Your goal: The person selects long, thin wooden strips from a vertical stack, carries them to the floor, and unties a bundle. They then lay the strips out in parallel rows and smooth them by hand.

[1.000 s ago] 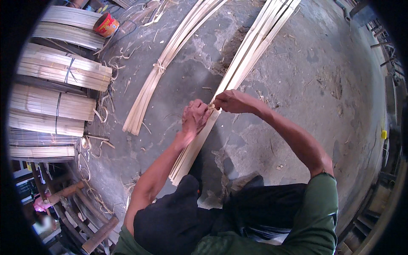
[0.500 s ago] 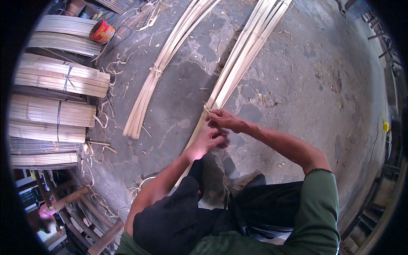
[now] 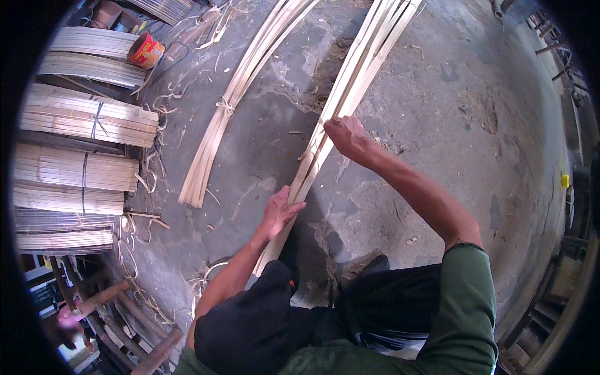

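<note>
A long bundle of pale, flat wooden strips (image 3: 359,72) slants from the top of the view down past my left knee. My left hand (image 3: 281,211) is wrapped around the lower part of this bundle, its thumb lying across the strips. Farther up, my right hand (image 3: 347,135) is closed at the bundle's right edge, its knuckles up and its fingertips hidden. Between the two hands, a thin tie (image 3: 304,155) crosses the strips. To the left, a second bundle of strips (image 3: 209,147) lies on the floor, bound by a knotted band (image 3: 225,106).
Stacks of tied slats (image 3: 94,115) line the left side, with a red tub (image 3: 146,51) by the upper one. Loose shavings (image 3: 150,169) litter the concrete floor (image 3: 437,156). A wooden pole frame (image 3: 150,350) stands at lower left, where another person (image 3: 69,319) is partly visible.
My hands were together at the tie and have moved apart. The right went up along the bundle and closed on it; the left came down and left onto the lower strips.
</note>
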`<state>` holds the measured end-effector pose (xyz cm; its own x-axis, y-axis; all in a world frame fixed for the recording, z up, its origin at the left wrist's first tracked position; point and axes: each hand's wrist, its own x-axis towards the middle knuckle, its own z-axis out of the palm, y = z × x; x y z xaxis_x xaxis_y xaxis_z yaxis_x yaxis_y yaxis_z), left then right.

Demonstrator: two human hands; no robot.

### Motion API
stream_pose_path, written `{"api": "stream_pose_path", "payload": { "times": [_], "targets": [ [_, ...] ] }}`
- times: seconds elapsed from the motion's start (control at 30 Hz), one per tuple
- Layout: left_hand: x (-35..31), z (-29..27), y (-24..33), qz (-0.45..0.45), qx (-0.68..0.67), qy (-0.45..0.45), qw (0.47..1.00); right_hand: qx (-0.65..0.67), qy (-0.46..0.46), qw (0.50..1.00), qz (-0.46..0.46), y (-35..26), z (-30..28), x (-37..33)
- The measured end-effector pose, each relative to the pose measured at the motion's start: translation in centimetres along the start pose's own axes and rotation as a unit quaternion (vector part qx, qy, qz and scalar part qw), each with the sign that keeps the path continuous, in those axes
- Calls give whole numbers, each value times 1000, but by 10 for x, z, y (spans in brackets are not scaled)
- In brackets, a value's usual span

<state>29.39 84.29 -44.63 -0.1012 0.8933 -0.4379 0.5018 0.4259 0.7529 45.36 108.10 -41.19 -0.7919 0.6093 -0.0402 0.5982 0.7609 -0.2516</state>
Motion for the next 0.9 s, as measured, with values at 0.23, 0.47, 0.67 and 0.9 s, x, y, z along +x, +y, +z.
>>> {"api": "stream_pose_path", "payload": {
  "times": [0.23,0.47,0.67,0.9],
  "targets": [
    [4,13,-11,32,-86,24,995,162,-314,904,-241,-79,33,-30],
    [4,8,-15,-45,-145,-36,988,228,-396,889,22,57,35,-40],
    [7,6,4,-56,-168,-68,982,593,212,757,176,191,-87,-17],
    [7,12,1,-104,-131,-30,985,351,304,885,-22,12,-59,35]
  ]
}}
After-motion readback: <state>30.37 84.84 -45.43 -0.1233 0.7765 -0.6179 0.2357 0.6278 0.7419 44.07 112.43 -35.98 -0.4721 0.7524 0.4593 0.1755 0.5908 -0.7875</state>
